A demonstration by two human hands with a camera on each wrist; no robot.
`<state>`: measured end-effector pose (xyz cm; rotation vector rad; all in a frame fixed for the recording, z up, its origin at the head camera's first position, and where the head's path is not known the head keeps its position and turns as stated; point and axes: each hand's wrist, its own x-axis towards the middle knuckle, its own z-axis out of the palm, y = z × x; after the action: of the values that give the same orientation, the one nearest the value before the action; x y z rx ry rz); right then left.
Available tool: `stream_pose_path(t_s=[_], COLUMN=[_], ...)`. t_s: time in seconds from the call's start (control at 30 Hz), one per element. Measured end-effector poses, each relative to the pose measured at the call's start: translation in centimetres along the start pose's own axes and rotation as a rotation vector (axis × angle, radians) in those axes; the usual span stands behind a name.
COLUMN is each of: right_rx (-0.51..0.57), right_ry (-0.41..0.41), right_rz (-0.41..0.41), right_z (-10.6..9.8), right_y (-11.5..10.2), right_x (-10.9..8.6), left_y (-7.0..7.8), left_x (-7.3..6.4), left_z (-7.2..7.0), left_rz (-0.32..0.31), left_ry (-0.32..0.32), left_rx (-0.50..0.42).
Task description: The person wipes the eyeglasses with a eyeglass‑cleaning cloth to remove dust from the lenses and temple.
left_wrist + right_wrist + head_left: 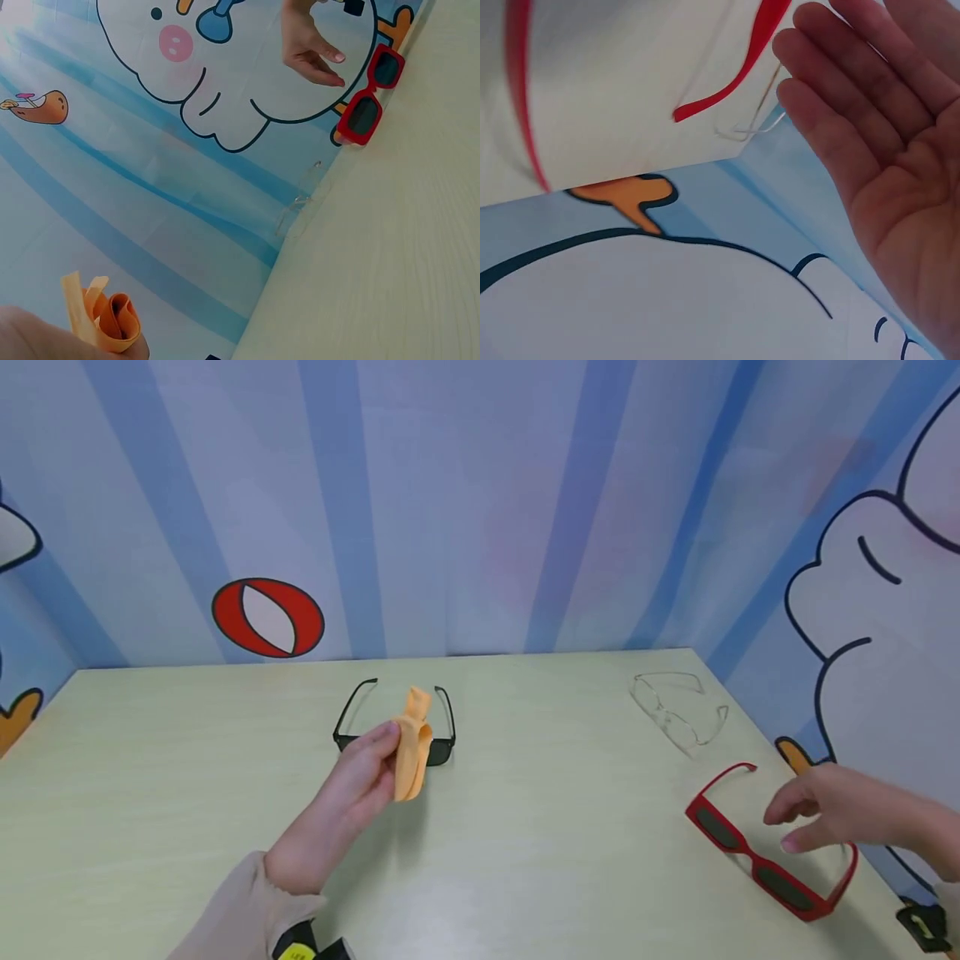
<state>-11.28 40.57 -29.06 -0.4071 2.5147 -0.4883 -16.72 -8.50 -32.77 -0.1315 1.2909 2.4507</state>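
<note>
In the head view my left hand (358, 775) pinches a folded orange cloth (411, 758) between thumb and fingers, up off the table. The cloth's rolled end (118, 321) shows in the left wrist view. Behind that hand lie black sunglasses (441, 752), temples spread toward the wall, partly hidden. Over at the right, my right hand (843, 806) hovers above red sunglasses (783, 885) with dark lenses, its fingers loosely bent and holding nothing. The right wrist view shows its bare palm (907, 202) beside the red temples.
Thin wire-framed glasses (660, 708) lie at the table's back right, beyond the red pair. The pale table (525, 827) meets a blue striped backdrop (465, 527) behind and a cartoon-printed side wall (892, 693) on the right.
</note>
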Motion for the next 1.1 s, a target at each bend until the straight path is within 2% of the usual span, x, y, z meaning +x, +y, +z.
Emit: stream_pose_path(t_s=[0.1,0.23,0.3,0.5,0.6,0.9,0.97,1.03,1.1], right_rx=[0.011,0.032,0.060,0.114,0.113,0.045,0.051,0.066,0.062], right_ry=[-0.052,-0.113,-0.140,-0.203,-0.198,-0.176,-0.170,-0.166,-0.141], right_rz=[0.102,0.192,0.164,0.125,0.127,0.266,0.239,0.162,0.072], right_z=[0.5,1.7,2.7,6.0,6.8,7.6,7.5,7.0,6.1], right_y=[0.5,1.9,3.8,11.8,13.5,13.2,13.3,12.9,10.4], right_x=[-0.6,-0.9,-0.8,0.6,1.1,1.3,1.3,1.2,0.6], left_y=[-0.1,-0.2,-0.3,-0.4,-0.4,-0.4,-0.3,-0.3,-0.4], left_x=[0.0,0.0,0.0,0.1,0.1,0.1,0.1,0.1,0.1], left_z=[0.0,0.0,0.0,-0.1,-0.1,0.3,0.4,0.4,0.4], left_rz=[-0.005,-0.001,0.003,-0.006,-0.011,-0.028,-0.026,-0.023,-0.020], left_ry=[0.002,0.006,0.006,-0.009,-0.004,0.023,0.021,0.017,0.010], left_rx=[0.006,0.028,0.027,0.039,0.041,0.015,0.008,0.006,0.001])
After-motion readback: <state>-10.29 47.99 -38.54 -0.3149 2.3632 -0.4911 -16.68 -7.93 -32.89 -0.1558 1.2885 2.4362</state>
